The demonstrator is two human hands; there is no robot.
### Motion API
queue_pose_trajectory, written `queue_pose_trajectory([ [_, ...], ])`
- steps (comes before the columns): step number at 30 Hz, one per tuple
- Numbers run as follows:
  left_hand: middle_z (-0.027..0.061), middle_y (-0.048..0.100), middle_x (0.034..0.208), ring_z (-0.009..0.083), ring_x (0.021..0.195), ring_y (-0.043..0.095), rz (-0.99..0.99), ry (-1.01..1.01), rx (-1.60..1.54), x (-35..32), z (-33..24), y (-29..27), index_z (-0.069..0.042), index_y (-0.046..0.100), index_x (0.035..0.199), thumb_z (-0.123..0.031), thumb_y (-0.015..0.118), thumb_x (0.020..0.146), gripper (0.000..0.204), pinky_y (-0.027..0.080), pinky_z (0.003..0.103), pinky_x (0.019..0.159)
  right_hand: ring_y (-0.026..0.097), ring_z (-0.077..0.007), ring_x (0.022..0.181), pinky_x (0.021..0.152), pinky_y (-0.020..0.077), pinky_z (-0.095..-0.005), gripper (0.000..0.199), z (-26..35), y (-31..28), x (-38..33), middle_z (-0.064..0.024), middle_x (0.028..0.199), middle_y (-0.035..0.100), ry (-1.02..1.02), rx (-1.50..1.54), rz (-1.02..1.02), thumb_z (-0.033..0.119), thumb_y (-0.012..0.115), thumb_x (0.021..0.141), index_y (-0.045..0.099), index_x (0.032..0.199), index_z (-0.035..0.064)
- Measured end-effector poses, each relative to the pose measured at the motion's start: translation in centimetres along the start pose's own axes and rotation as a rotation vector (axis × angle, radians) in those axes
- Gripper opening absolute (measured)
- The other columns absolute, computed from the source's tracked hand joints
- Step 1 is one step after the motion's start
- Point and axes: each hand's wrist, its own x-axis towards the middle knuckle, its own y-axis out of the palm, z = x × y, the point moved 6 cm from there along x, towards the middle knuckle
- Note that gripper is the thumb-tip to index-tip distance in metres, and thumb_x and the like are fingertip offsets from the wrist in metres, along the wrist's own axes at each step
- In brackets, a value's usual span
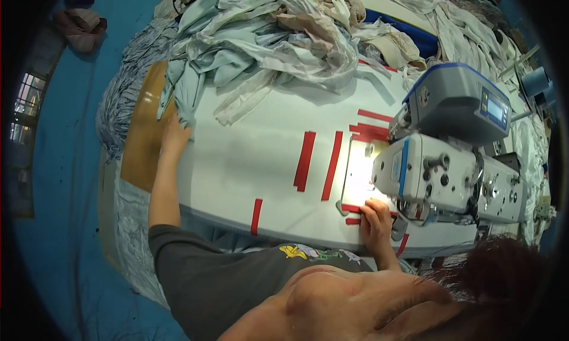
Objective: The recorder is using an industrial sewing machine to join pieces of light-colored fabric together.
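I find the left hand (174, 134) touching green cloth (186, 98) at the table's (231, 163) left end, right hand (377, 219) bent beside the sewing machine (441, 172); grips I cannot tell.

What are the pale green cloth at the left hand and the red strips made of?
Pale green cloth at the left hand: soft textile, fairly matte, fibre unclear; it drapes in limp folds. Red strips: probably tape, smooth-looking, lying flat on the tabletop.

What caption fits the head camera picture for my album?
Left-hand fingers at pale blue-green fabric, right-hand fingers near a lit grey-and-white sewing machine at a white table.
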Motion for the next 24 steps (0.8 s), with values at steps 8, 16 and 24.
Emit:
queue_pose_trajectory([
  [8,0.013,0.06,0.114,0.0222,0.098,0.061,0.19,-0.091,-1.391,-21.6,1.4,-13.7,0.0,0.056,0.118,-0.025,0.053,0.08,0.046,0.049,0.036,0.085,0.059,-0.0309,0.099,0.086,0.0486,-0.0393,0.021,1.0,-0.4,-0.3,-0.0141,0.098,0.059,-0.134,0.013,-0.128,-0.004,0.062,0.075,0.06,0.096,0.0018],
  [16,0.0132,0.036,0.14,0.0229,0.126,0.041,0.211,0.206,-1.237,-31.5,-14.4,-1.9,-0.005,0.02,0.146,-0.021,0.061,0.091,0.071,0.034,0.036,0.105,0.047,-0.0216,0.121,0.101,0.0368,-0.0334,0.066,14.3,7.1,-0.2,-0.0102,0.132,0.048,-0.097,0.966,0.432,0.017,0.066,0.085,0.034,0.142,0.0064],
  [24,0.0119,0.046,0.132,0.0198,0.113,0.052,0.347,0.146,-1.328,-33.7,-17.9,-1.8,-0.001,0.036,0.134,-0.009,0.079,0.072,0.075,0.043,0.032,0.095,0.042,-0.0178,0.125,0.104,0.0329,-0.0313,0.06,10.8,9.6,-2.8,-0.0101,0.136,0.044,0.517,1.596,0.547,0.032,0.06,0.09,0.038,0.137,0.0015],
])
